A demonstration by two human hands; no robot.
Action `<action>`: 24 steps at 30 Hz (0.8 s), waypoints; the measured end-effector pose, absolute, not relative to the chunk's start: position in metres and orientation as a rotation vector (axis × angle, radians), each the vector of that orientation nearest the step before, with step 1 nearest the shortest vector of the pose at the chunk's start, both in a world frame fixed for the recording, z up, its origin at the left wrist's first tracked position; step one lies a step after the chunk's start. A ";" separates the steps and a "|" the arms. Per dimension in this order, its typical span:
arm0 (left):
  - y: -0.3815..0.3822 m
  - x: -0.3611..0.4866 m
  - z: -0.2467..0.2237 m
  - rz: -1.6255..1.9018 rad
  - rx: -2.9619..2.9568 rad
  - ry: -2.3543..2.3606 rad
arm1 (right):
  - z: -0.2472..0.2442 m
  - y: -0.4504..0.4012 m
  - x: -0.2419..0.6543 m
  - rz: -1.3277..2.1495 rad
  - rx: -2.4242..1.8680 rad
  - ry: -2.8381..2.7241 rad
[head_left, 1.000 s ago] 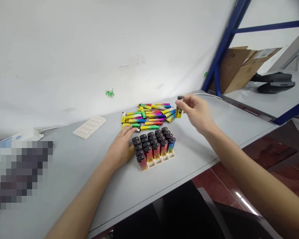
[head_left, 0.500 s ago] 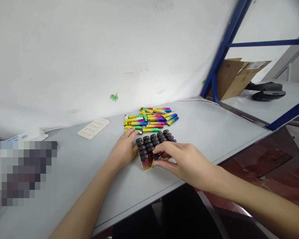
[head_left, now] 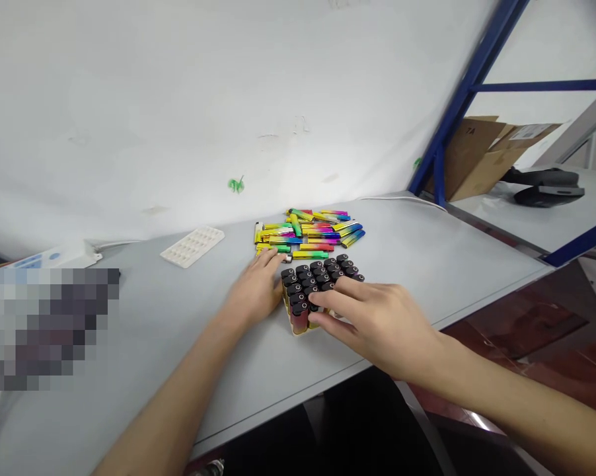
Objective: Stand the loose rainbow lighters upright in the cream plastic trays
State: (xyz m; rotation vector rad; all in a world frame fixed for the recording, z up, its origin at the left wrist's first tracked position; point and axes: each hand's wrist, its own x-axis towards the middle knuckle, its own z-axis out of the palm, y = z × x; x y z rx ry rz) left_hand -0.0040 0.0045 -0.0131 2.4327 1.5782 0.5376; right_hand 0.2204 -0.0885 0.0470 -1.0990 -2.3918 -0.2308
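Observation:
Several lighters with black tops stand upright in rows in a pale tray [head_left: 298, 332], most with their bodies hidden. My right hand [head_left: 377, 311] is over the near side of the tray, thumb and index finger pinched on one black-topped lighter [head_left: 314, 308]. Beside the tray's left side rests my left hand [head_left: 256, 284], fingers stretched forward and its thumb partly hidden by the standing lighters. Its fingertips reach the near edge of a loose pile of shiny, multicoloured lighters [head_left: 318, 231] lying flat behind the tray.
A second white slotted tray [head_left: 193, 246] lies to the left on the grey table [head_left: 427, 264]. A white box [head_left: 55, 254] is at the far left, above a blurred patch. Blue frame posts [head_left: 456, 119], a cardboard box [head_left: 476, 158] and a black device [head_left: 548, 187] are at the right.
The whole view has shifted slightly. The lighter in my right hand sits lower among the others, and the gap beside the front corner lighter looks narrower. My left hand stays beside the tray.

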 end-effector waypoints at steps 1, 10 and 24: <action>0.004 -0.004 -0.013 0.547 2.434 1.576 | 0.049 -0.088 0.221 -0.204 -1.087 -2.373; 0.003 -0.001 -0.010 0.529 2.474 1.624 | 0.079 0.012 0.230 0.054 -1.281 -2.081; 0.000 0.004 -0.005 0.446 2.448 1.672 | 0.028 0.144 0.182 -0.097 -1.140 -2.709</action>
